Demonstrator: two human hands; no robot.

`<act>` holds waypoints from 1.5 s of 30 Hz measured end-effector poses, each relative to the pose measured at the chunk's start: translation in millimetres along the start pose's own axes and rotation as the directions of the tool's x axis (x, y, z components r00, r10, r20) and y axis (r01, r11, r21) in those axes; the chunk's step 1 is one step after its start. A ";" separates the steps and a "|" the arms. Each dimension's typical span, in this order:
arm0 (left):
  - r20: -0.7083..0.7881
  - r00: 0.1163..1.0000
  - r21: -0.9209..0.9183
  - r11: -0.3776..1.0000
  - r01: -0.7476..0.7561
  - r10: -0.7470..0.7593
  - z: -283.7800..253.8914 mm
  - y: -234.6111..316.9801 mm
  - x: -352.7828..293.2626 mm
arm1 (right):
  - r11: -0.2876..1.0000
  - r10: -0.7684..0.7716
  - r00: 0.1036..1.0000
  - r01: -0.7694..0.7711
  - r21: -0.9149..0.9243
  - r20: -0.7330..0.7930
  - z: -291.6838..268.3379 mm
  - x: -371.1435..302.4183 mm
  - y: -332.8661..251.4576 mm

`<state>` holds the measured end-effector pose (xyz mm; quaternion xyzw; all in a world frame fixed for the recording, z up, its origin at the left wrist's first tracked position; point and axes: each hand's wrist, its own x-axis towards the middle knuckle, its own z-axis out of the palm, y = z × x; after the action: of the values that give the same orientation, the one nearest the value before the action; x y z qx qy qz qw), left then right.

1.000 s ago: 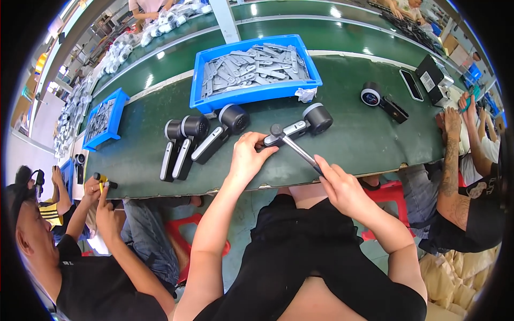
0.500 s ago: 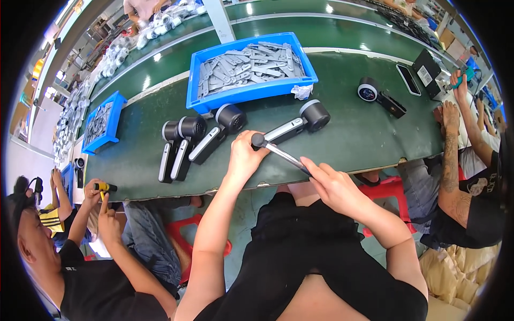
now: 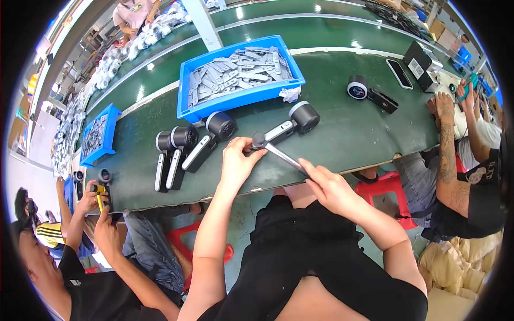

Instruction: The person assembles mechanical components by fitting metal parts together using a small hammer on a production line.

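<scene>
My right hand (image 3: 334, 191) is closed around the handle of a hammer (image 3: 285, 158) with a metallic shaft and a dark round head. The hammer's head rests on or just above the lower handle of a black handheld device with a round head (image 3: 304, 117) and a grey strip. My left hand (image 3: 238, 162) pinches the lower end of that device, close beside the hammer head, which hides part of the grip. To the left lie three similar devices (image 3: 197, 153), side by side with their round heads away from me.
Beyond the devices stands a blue bin (image 3: 243, 99) of grey strips, with a smaller blue bin (image 3: 113, 134) at left. Rightward lie another device (image 3: 383, 100), a phone (image 3: 399, 74) and a black box (image 3: 420, 64). A co-worker at left holds a yellow hammer (image 3: 99, 198); another sits at right.
The whole view has shifted slightly, so the table things appear farther left. The hammer head sits a little farther up the device's handle. My left fingers have drawn back slightly from it.
</scene>
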<state>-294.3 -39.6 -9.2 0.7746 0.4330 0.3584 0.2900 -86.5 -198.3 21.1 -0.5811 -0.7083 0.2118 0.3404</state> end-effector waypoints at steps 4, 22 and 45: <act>0.010 1.000 0.035 0.999 0.027 -0.027 2.1 -3.6 -0.5 | 0.999 -0.006 0.999 0.004 0.035 0.050 -6.9 2.1 -3.2; -0.100 0.921 0.628 0.742 -0.235 0.376 -39.6 -4.2 -9.0 | 0.770 0.390 0.706 -0.602 -0.210 -0.592 -170.8 9.0 155.1; 0.208 0.949 0.159 0.949 -0.272 0.237 64.4 43.7 64.8 | 0.703 0.393 0.907 -0.189 0.686 -0.152 -72.0 -45.5 90.8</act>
<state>-198.3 -11.5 6.7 0.8779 0.3316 0.2767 0.2067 31.8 -227.9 -3.9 -0.5540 -0.4289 0.4115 0.5829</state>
